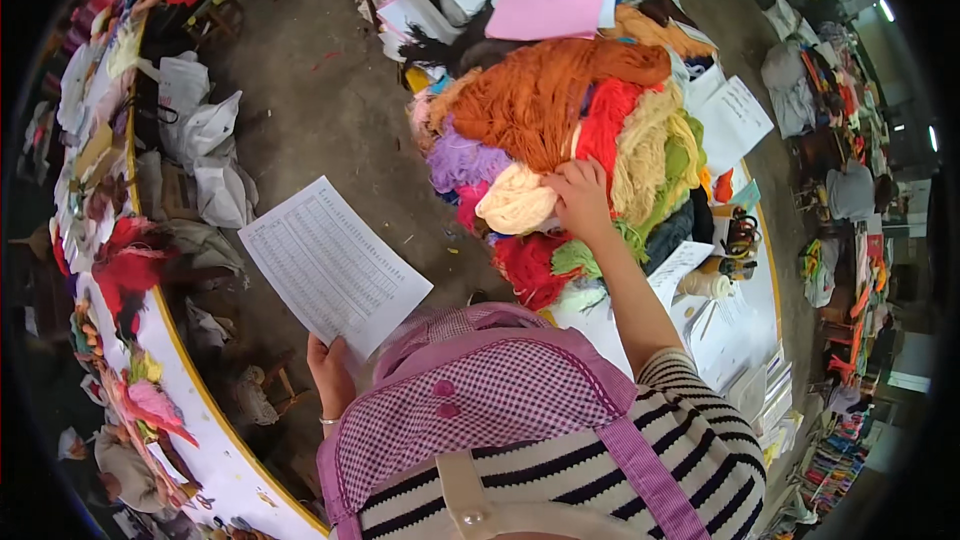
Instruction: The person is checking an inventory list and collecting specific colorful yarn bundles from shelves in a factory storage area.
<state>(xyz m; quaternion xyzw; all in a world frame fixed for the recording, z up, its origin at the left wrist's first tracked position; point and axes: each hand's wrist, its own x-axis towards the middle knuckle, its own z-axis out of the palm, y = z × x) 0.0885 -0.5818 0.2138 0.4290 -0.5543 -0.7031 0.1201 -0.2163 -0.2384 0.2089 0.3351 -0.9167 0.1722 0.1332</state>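
Left hand: my left hand (330, 372) pinches the lower edge of one printed sheet (333, 267), held up over the floor (330, 110), fingers closed on the paper.
Right hand: my right hand (578, 198) lies palm-down on the yarn pile (570, 140), fingers curled into the skeins where a cream skein (517, 200) meets a red one (605, 125). Pressing or gripping a strand, I cannot tell; no skein is lifted clear.
Yarn position: heaped on the worktop (745, 310) in front of me, right of the sheet, well apart from it.
Progress (judgement): early. Sheet is in hand for reference, hand is in the pile, and nothing looks pulled out or set aside yet. All picking remains, as far as this view shows.
Count, sheets: one in hand; several more white papers (735, 120) on the worktop beyond and beside the pile, number unclear.
Count, yarn colours visible: orange, red, cream, purple (462, 160), yellow-tan, green, pink; at least seven. Skeins overlap, so no exact skein count.
Other: one pink card (547, 0) behind the pile. Second worktop edge (195, 390) at my left carries coloured scraps; white bags (205, 140) sit on the floor near it.
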